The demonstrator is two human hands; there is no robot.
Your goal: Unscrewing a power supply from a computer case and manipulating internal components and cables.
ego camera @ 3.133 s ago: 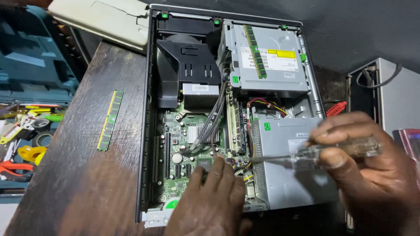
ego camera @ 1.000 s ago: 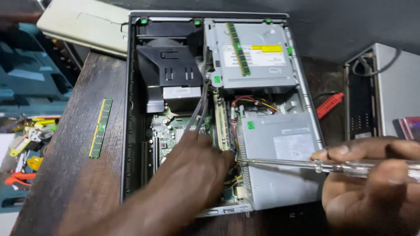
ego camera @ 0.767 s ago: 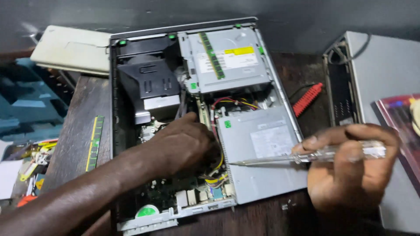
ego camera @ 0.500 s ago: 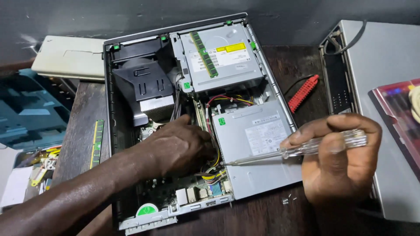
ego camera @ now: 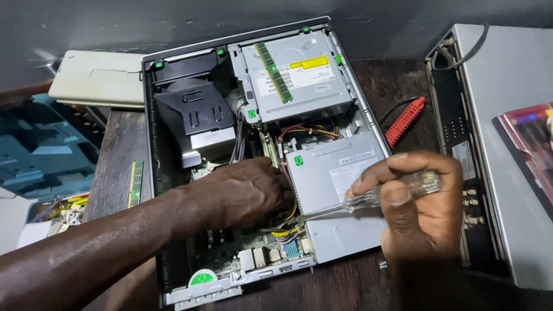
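On the wooden desk, left hand has sunk deeper into computer case.

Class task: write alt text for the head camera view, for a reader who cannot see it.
A left hand reaches into an open desktop computer case, while the right hand holds a clear-handled screwdriver over its grey power supply. A loose memory stick lies on the wooden table.

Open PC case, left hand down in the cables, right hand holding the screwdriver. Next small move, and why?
Probably ease the screwdriver tip further in beside the left hand. The right hand holds it nearly level over the grey power supply box, its tip aimed at the yellow and black wires the left hand covers. What the tip meets is hidden.
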